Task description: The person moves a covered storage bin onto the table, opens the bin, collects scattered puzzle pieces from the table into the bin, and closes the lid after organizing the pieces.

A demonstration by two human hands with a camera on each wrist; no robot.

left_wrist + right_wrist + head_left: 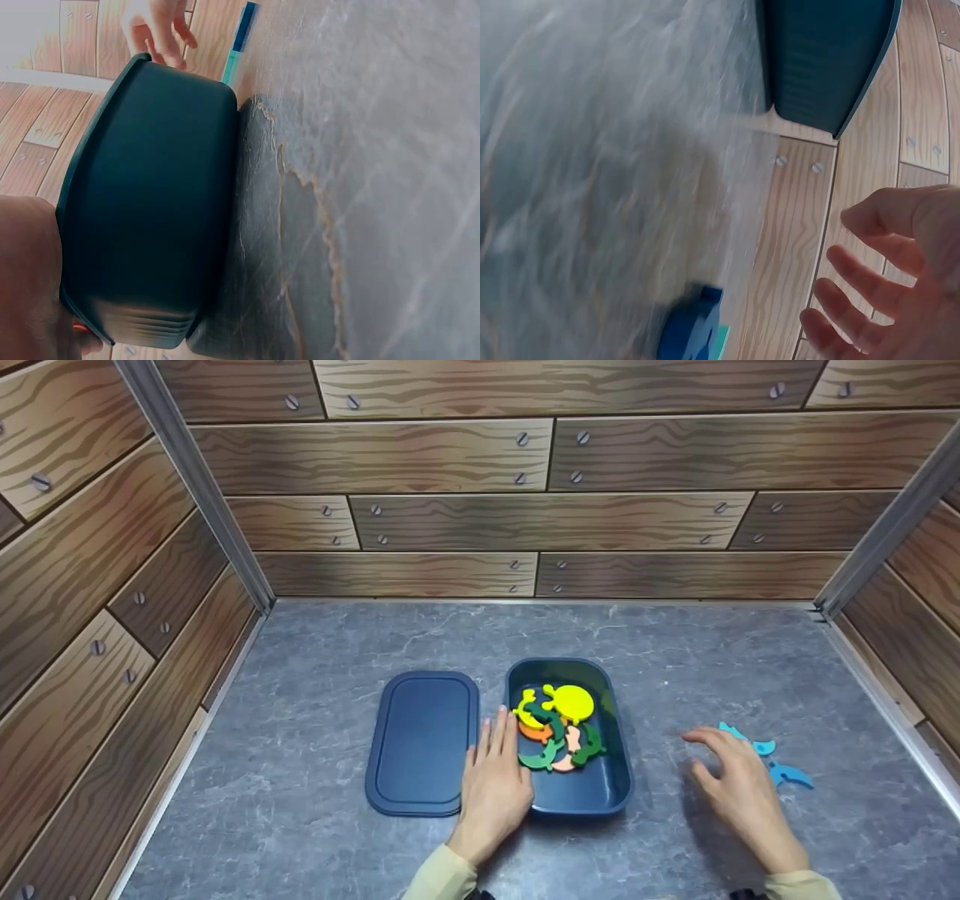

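A dark blue rectangular container [574, 802] holds several flat animal-shaped pieces, among them a yellow turtle [574, 703], a dark green piece [590, 745] and an orange one [535, 733]. My left hand [498, 780] rests on the container's left rim with straight fingers. My right hand [739, 784] hovers over the table on the right, fingers loosely bent and holding nothing. Just beyond it lie a turquoise piece [763, 747] and a blue piece [791, 775]. The right wrist view shows the blue piece [686, 330] below the spread fingers.
A dark blue lid [424, 742] lies flat on the grey marbled table [337, 645], left of the container. Wood-patterned walls [450, 521] stand at the back and both sides, with metal strips [199, 487] at the corners.
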